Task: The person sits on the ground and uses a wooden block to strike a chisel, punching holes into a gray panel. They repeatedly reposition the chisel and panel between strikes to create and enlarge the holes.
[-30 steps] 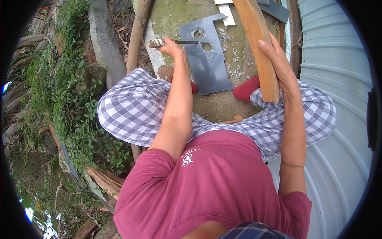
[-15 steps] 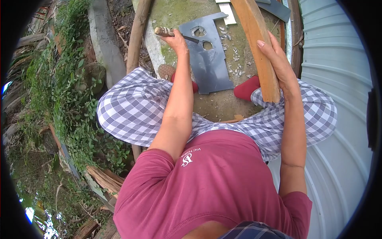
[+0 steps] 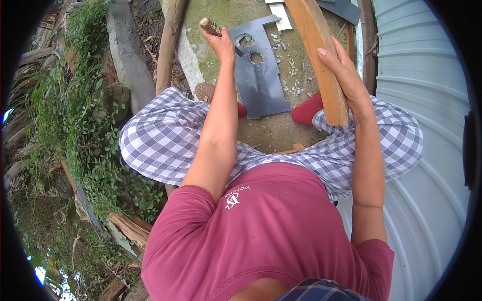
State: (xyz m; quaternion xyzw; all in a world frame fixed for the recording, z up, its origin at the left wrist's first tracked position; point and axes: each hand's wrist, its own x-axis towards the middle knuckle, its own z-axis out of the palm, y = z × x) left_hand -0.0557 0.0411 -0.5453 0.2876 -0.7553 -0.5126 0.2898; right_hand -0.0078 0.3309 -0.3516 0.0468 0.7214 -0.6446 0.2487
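Got my left hand point(image 3: 221, 45) wrapped round a wood-handled tool point(image 3: 209, 26) by the gray sheet point(image 3: 262, 88), right hand point(image 3: 346, 75) clasping a plank point(image 3: 315, 39).

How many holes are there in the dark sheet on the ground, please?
2. One hole is toward the far end of the dark sheet; the other hole is nearer the camera. The tool in the left hand may hide another.

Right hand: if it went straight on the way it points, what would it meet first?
The wood, which the right hand already touches; depth beyond it is unclear.
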